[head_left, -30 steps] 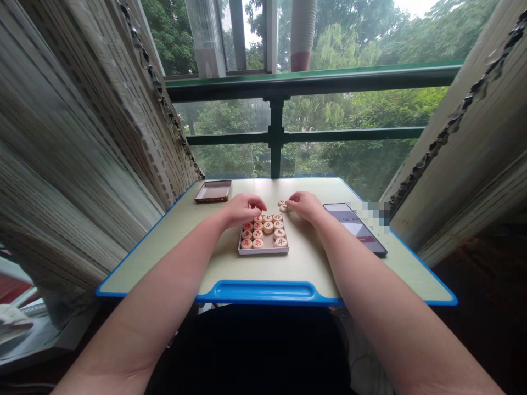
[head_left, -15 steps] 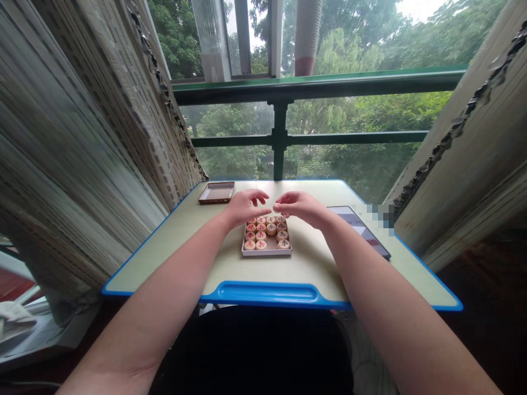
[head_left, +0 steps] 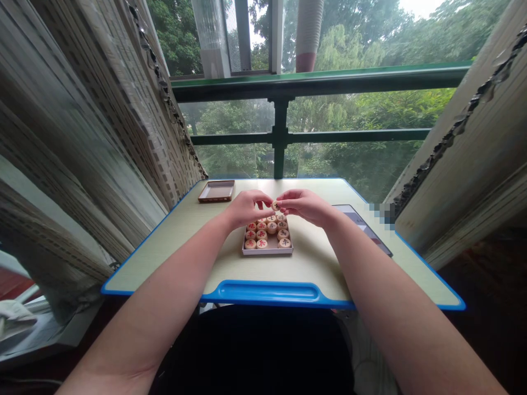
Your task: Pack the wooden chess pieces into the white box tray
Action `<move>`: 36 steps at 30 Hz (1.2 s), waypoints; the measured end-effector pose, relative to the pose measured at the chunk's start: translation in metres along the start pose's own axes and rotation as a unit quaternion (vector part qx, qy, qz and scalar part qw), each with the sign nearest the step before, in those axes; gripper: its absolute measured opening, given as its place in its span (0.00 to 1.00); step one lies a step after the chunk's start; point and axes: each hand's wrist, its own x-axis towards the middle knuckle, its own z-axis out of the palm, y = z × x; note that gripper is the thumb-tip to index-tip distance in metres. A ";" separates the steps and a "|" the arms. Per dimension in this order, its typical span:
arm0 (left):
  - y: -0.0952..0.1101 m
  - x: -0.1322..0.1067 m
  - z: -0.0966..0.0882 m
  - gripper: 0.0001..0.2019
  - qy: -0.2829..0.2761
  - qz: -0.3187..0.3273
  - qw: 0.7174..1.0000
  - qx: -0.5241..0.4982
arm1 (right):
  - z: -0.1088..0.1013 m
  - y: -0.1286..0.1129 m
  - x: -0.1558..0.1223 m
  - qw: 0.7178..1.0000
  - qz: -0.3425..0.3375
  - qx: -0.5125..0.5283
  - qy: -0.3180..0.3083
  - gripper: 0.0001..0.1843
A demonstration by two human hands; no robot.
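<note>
A round wooden Chinese chess piece (head_left: 275, 206) with a dark character stands on edge above the far part of an open box (head_left: 267, 252). The thumb and fingers of my right hand (head_left: 303, 207) pinch it from the right. From the other side, my left hand (head_left: 247, 208) has its forefinger and thumb tips closed on the piece's left edge. Beneath the hands, the shallow box holds rows of Chinese chess pieces, red-marked (head_left: 261, 235) at left and dark-marked (head_left: 282, 233) at right. A gap shows the box floor near its front. My hands partly hide the far rows.
A brown box lid (head_left: 216, 191) lies at the table's back left. At right, a flat tablet-like thing (head_left: 364, 227) rests on the table. The pale table (head_left: 173, 258) has a blue rim and a blue front groove (head_left: 267, 292). Curtains flank it; a green railing (head_left: 321, 82) stands behind.
A Chinese chess piece now shows between my fingertips, where none was visible before. My left fingers have closed in toward my right hand. The box stays in place.
</note>
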 end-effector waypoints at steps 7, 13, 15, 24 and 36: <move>0.000 0.001 -0.001 0.16 0.006 -0.010 1.000 -0.014 | 0.002 -0.001 0.001 0.999 0.023 0.002 0.039 0.05; -0.004 0.002 -0.001 0.14 0.039 -0.032 0.999 -0.016 | 0.004 -0.005 0.000 0.982 -0.026 -0.138 0.123 0.07; -0.007 0.002 -0.001 0.15 0.053 -0.034 0.998 -0.019 | 0.006 -0.005 -0.002 0.977 -0.052 -0.181 0.098 0.08; -0.008 0.003 -0.002 0.19 0.046 -0.062 0.993 -0.085 | 0.011 -0.002 0.000 0.974 -0.095 -0.199 0.058 0.14; -0.005 0.001 -0.003 0.14 -0.021 -0.103 0.986 -0.129 | 0.010 -0.018 -0.014 0.909 -0.072 -0.408 0.048 0.16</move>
